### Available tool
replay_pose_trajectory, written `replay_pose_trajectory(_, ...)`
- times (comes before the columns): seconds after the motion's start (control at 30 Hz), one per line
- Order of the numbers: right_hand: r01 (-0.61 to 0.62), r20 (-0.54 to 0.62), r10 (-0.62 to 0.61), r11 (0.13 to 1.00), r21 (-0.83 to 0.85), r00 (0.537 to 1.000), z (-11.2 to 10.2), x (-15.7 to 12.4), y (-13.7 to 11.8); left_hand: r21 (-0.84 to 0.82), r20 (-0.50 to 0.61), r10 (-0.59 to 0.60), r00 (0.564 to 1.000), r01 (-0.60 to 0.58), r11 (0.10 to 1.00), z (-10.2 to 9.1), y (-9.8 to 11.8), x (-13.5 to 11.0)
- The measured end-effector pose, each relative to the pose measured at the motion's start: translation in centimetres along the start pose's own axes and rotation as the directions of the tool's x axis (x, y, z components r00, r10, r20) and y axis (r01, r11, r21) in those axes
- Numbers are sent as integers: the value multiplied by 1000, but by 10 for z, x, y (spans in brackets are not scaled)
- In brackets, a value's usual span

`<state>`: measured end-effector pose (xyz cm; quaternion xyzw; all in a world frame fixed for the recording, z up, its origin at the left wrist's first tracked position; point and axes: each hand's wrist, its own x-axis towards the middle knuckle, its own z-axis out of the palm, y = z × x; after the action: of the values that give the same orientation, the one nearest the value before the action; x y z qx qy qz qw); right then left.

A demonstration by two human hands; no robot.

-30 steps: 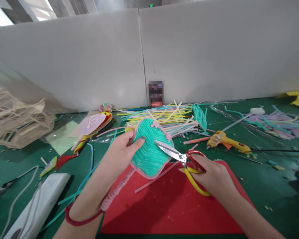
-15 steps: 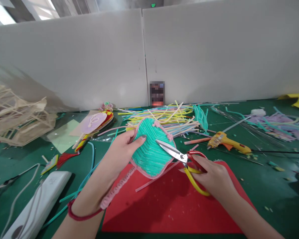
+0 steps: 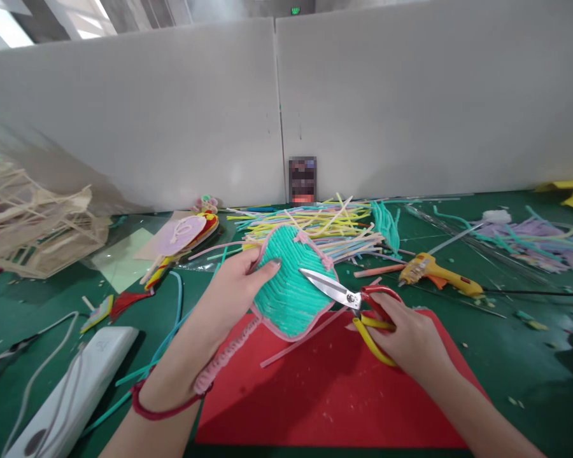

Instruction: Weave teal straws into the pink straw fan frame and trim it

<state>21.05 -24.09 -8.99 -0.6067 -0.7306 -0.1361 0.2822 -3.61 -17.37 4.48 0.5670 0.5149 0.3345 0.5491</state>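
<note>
My left hand grips a turquoise fan by its left side, thumb lying on the ribbed face. The fan has a pink border, small pink curls at its upper right, and a pink coiled handle pointing down toward my wrist. In my right hand is a pair of scissors with red and yellow handles. Their blades are nearly closed and lie over the fan's right part; whether they touch it I cannot tell. Below the fan, a thin pink strip slants over a red sheet.
Behind the fan lies a heap of coloured strips. A yellow glue gun rests at right, a white power strip at left. A lilac fan and a wooden stick frame stand farther back, before a white partition.
Almost nothing differs. The view has shifted very slightly, and the scissors' blades and handles look a touch closer together.
</note>
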Motion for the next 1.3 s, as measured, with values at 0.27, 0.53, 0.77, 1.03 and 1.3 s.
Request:
replay_pose_trajectory(0.27, -2, 43, 1, 1000, 25, 999, -1, 0, -2, 21, -24, 17, 1000, -16, 1000, 1, 0, 0)
replay_pose_trajectory(0.53, 35, 3, -35, 999, 27, 999, -3, 2, -3, 21, -3, 12, 1000, -12, 1000, 1, -2, 1)
replay_pose_trajectory(0.77, -59, 15, 58, 994, 89, 998, -2, 4, -14, 50, -1, 38, 999, -38, 998, 0, -3, 1)
replay_pose_trajectory(1.03, -6, 3, 6, 996, 90, 1000, -2, 4, -8, 65, -37, 17, 999, -14, 998, 2, -4, 1)
replay_pose_trajectory(1.3, 2, 6, -2, 998, 61, 1000, -3, 3, -3, 93, 3, 13, 1000, -13, 996, 3, -5, 4)
